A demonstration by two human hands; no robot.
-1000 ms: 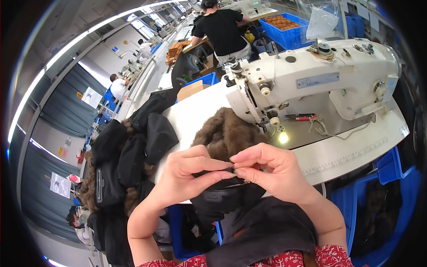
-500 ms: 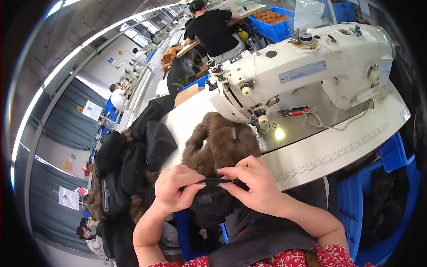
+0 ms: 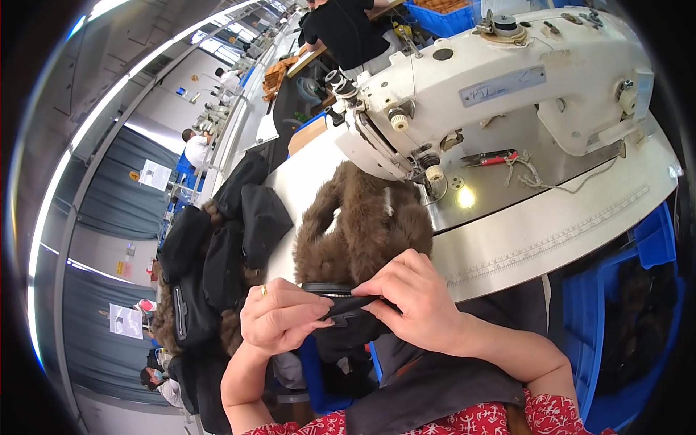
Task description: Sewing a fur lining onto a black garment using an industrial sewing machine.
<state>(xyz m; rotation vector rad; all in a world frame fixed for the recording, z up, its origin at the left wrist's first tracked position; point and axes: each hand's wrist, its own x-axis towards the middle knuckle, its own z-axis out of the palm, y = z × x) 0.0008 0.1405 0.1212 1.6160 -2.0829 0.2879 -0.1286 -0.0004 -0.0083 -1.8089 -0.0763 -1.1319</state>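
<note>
A brown furry piece [image 3: 355,225] with looped strips lies on the sewing machine's table edge, its black fabric [image 3: 348,341] hanging toward me. Along the top of that fabric runs a zipper [image 3: 335,293] with a dark trim band. My left hand [image 3: 285,315], a ring on one finger, pinches the black fabric just below the zipper. Opposite it, my right hand [image 3: 415,299] grips the same fabric between thumb and fingers at the zipper's right end. The fabric is stretched between both hands. Whatever lies under my fingertips is hidden.
A white sewing machine [image 3: 500,90] stands beyond my hands, its light shining on the plate. Red-handled thread snips [image 3: 489,158] and loose cord lie there. A pile of black pieces [image 3: 225,254] sits at left, blue bins [image 3: 580,319] at right. Another person [image 3: 348,32] works ahead.
My left hand has turned over, its knuckles rolling forward, and the zipper's trim band now shows more. The view has tilted down slightly. Both hands keep hold of the fabric.
</note>
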